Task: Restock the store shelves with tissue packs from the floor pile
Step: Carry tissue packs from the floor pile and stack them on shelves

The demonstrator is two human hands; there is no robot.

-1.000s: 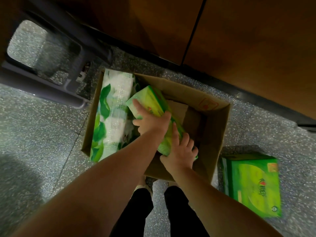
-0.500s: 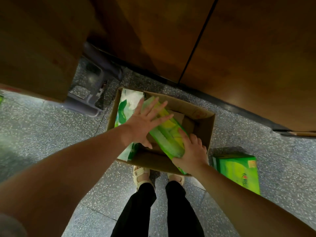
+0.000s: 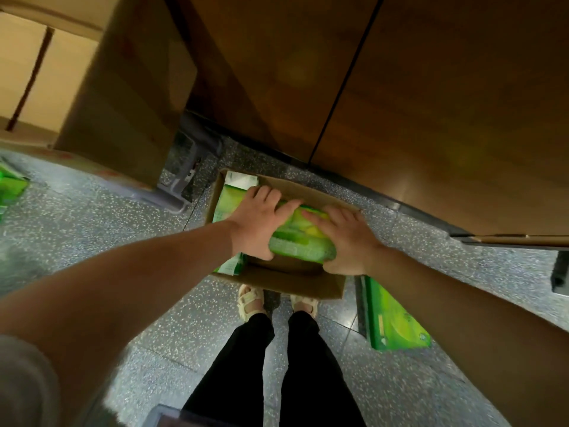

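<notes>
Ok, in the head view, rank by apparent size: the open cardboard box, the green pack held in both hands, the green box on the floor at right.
1. Cardboard box.
2 and 3. Held green pack and floor green box: unsure; hands cover the pack, which is nearer the camera.

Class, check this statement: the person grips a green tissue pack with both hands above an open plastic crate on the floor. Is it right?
One error: the head view shows an open cardboard box, not a plastic crate. Both the left hand and right hand do grip the green tissue pack above it.
</notes>
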